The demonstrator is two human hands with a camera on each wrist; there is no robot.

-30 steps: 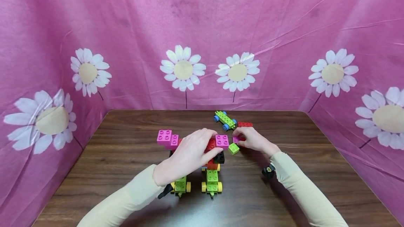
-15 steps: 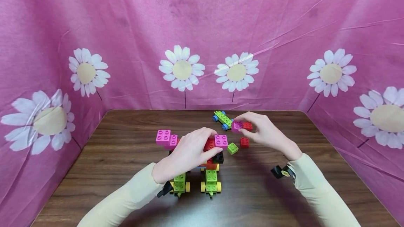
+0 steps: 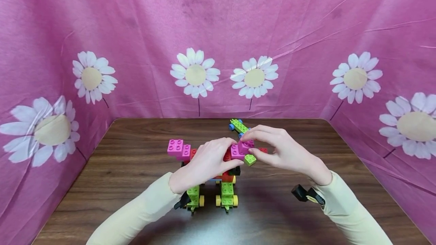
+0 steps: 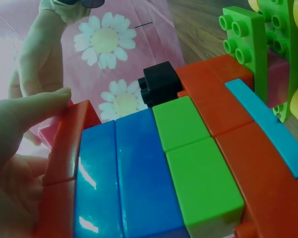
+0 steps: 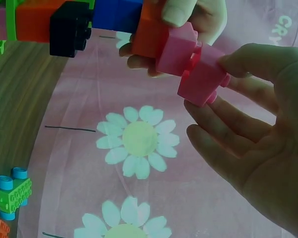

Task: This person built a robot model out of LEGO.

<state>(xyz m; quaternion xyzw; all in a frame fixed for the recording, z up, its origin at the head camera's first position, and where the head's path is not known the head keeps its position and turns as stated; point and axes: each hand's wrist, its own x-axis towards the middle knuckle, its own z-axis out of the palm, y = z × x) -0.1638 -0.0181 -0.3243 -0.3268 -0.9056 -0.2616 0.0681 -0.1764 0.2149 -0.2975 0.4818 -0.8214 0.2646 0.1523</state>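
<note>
My left hand (image 3: pixel 207 162) grips the top of a toy brick build, fingers and thumb around its red bricks (image 4: pixel 67 144). Below them the left wrist view shows blue bricks (image 4: pixel 144 173), green bricks (image 4: pixel 198 173) and a black brick (image 4: pixel 161 82). The build stands on lime wheeled bases (image 3: pixel 227 196). Its right end carries a pink brick (image 5: pixel 176 49). Between thumb and fingers, my right hand (image 3: pixel 282 150) pinches another pink brick (image 5: pixel 203 74), tilted and right at the studs of the first. A pink block (image 3: pixel 175 145) forms the build's left end.
Just right of the build lies a loose lime brick (image 3: pixel 250 160), with a red brick (image 3: pixel 263 149) partly hidden behind my right hand. Farther back stands a lime wheeled base (image 3: pixel 239 125) with blue wheels. A pink flowered cloth (image 3: pixel 218 22) hangs behind the wooden table (image 3: pixel 136 131).
My right hand picked the pink brick up from beside the red bricks, lifted it, then brought it left to the build's right end. My left hand has kept its grip on the build.
</note>
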